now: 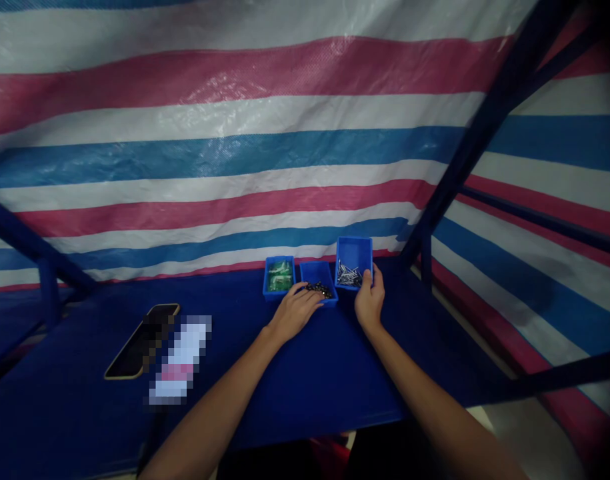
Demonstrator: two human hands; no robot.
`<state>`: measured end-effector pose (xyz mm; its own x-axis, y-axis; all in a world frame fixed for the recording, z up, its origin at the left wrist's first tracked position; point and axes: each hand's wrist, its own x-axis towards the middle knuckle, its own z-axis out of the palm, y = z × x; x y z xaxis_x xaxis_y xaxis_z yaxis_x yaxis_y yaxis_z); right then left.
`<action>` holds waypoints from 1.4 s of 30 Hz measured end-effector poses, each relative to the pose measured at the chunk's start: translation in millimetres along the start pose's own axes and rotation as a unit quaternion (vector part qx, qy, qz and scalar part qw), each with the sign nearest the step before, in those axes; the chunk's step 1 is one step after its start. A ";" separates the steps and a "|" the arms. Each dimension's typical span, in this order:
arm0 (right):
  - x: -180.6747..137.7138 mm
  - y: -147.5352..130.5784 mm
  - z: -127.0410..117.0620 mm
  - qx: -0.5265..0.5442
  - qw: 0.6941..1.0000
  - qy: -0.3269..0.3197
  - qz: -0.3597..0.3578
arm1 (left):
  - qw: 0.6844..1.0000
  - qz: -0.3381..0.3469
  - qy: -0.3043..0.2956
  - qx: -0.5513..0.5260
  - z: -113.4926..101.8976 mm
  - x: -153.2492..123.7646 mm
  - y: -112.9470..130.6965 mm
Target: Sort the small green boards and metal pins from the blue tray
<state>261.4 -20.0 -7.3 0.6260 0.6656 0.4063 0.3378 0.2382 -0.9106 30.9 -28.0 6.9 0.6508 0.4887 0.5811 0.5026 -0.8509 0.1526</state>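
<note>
My left hand [295, 312] lies over the near left edge of the middle blue bin [315, 269], fingers stretched out, with the fingertips at the small dark metal parts [321, 289] inside. Whether it pinches one of them I cannot make out. With its thumb over the near right rim, my right hand [371, 300] grips the right blue bin [355, 250], which is tilted towards me. Silvery pin-like pieces [349, 275] gather at the low end of that bin. Left of the middle one stands another blue bin [279, 295] containing green and clear packed pieces [280, 275].
On the left of the blue table [325, 373] lies a dark phone [142, 341] with a light rim. Beside it is a pixelated pale rectangle [182, 360]. Dark blue frame bars [449, 160] and a striped plastic sheet [225, 153] enclose the table.
</note>
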 end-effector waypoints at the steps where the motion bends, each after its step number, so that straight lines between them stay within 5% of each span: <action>1: -0.7 -1.4 -0.5 -0.002 1.000 -0.003 -0.007 | 1.000 0.004 -0.004 -0.005 0.0 0.1 0.2; 18: 2.2 -18.0 -6.3 -0.001 0.994 0.000 -0.105 | 0.996 0.014 -0.075 0.036 -9.3 5.8 7.6; 42: 0.6 -15.5 -2.5 -0.019 0.990 -0.036 -0.134 | 0.996 -0.067 0.025 0.057 -1.1 2.9 8.7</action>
<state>258.2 -25.1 7.2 0.4580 0.6314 0.6257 0.5121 0.3880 -0.7663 36.5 -34.2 10.8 0.5457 0.5836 0.6013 0.6466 -0.7497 0.1408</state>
